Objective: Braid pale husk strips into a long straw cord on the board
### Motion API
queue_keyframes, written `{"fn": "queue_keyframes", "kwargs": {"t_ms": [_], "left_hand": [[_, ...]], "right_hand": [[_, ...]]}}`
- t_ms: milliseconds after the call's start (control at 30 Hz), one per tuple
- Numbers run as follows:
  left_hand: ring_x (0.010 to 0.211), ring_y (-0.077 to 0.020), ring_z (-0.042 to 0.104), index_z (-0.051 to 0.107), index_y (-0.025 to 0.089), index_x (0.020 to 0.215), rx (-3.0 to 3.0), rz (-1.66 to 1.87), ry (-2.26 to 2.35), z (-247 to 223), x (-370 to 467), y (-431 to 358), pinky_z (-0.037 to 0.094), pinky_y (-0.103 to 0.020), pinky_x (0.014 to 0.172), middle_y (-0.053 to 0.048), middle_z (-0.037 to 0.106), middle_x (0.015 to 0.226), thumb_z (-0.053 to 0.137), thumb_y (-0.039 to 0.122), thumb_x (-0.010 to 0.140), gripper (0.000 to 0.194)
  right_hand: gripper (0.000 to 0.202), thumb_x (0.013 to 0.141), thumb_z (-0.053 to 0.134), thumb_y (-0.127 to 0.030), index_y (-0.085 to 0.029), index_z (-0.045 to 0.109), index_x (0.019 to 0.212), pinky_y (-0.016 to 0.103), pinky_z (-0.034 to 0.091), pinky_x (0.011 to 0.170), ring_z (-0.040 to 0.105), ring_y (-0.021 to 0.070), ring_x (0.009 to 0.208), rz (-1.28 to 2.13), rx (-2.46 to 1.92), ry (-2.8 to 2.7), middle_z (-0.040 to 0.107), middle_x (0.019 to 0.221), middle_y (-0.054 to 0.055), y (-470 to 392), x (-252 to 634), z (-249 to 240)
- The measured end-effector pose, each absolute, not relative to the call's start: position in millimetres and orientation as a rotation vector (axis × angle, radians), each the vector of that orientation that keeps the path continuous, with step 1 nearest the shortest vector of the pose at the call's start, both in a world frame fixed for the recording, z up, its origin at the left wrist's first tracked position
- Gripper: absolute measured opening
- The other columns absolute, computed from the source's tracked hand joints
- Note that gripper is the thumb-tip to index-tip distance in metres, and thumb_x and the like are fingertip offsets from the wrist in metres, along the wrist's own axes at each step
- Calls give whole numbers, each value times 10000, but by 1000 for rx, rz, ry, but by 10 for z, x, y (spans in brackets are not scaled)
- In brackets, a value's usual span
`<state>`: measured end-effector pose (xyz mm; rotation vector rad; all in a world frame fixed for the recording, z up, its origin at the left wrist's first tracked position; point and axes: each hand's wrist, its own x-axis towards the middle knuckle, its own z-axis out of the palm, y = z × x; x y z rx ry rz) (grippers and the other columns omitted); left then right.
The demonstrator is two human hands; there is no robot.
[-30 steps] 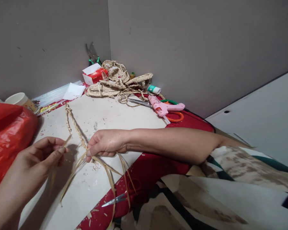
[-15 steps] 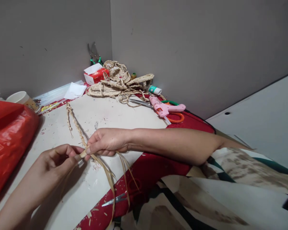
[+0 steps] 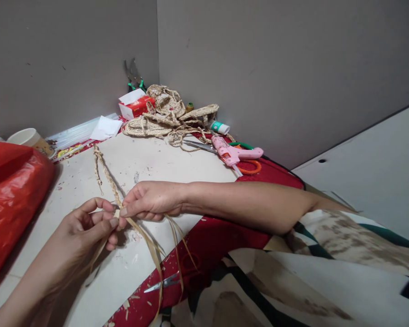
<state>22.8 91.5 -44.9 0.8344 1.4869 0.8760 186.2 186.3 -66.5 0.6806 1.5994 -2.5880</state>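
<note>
A thin straw braid (image 3: 109,179) runs down the pale board to my fingertips. My right hand (image 3: 146,200) pinches its lower end between thumb and fingers. Loose straw strands (image 3: 153,254) hang below that hand toward the red cloth. My left hand (image 3: 95,222) is just left of it, thumb and index finger closed on a flat straw strand (image 3: 117,214), the other fingers partly curled. Small scissors (image 3: 162,283) lie on the red cloth under the hanging strands.
Coiled braids (image 3: 150,126) lie at the back beside a red tissue box (image 3: 136,108). A pink glue gun (image 3: 233,152) rests over orange-handled scissors. At left are a red plastic bag (image 3: 17,200) and a paper cup (image 3: 29,138).
My left hand's fingers have spread and shifted slightly, with the lower fingers now showing beneath the thumb. My right hand keeps its pinch, nearly in place.
</note>
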Motion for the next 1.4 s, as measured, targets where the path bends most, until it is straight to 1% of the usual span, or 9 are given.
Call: {"fn": "queue_keyframes", "kwargs": {"t_ms": [200,333,400,533,733,900,1033,1233,1400], "left_hand": [[452,-73,522,643,166,681,890,851,1558,-394,224,901,403,-158,428,-18,696,641,865,399,537,352],[639,-135,638,683,194,697,921,885,1620,-380,203,914,506,-178,580,-22,721,695,873,391,515,328],[667,-146,635,691,191,662,973,864,1649,-369,201,931,509,-187,618,-23,710,668,876,405,484,335],[602,-144,579,696,187,630,1104,821,1754,-363,217,940,462,-196,530,-33,683,630,847,441,475,333],[605,-159,588,627,173,648,1035,786,1568,-423,248,903,485,-231,554,-44,652,639,812,402,579,302],[411,-58,391,605,218,892,724,827,1476,-508,236,866,288,-144,380,25,583,598,728,288,676,258],[411,-44,296,624,192,797,652,813,1536,-556,224,850,209,-124,365,69,416,523,702,301,690,172],[472,-37,320,653,155,732,676,738,1427,-594,209,861,262,-109,407,37,480,581,766,434,680,306],[435,-38,148,671,157,729,725,655,1321,-617,137,881,169,-126,367,91,271,485,673,453,784,301]], "right_hand": [[210,857,610,-271,-93,594,747,131,107,309,134,11,343,-2602,637,1622,241,421,-135,1868,1866,-680],[248,843,636,-321,-83,612,781,137,107,309,135,11,348,-2610,628,1644,234,432,-138,1861,1868,-673],[261,839,640,-335,-82,616,781,141,110,307,141,12,345,-2606,630,1677,242,426,-137,1856,1868,-677],[231,858,609,-303,-88,621,772,150,130,304,174,19,334,-2555,643,1772,264,409,-130,1844,1864,-696],[207,887,479,-195,-122,586,725,183,128,314,194,35,323,-2462,670,1873,306,413,-113,1836,1846,-745],[205,850,553,-216,-106,562,677,192,181,410,261,35,427,-2516,521,1973,373,481,-80,1851,1835,-841],[204,853,558,-246,-107,584,705,203,196,466,271,49,485,-2410,519,2111,360,517,-76,1858,1840,-861],[214,872,511,-216,-109,580,700,204,319,567,395,67,571,-2301,406,2234,474,604,-40,1894,1841,-843],[179,875,461,-140,-94,606,780,212,361,623,441,78,619,-2125,367,2390,515,660,-24,1922,1875,-748]]}}
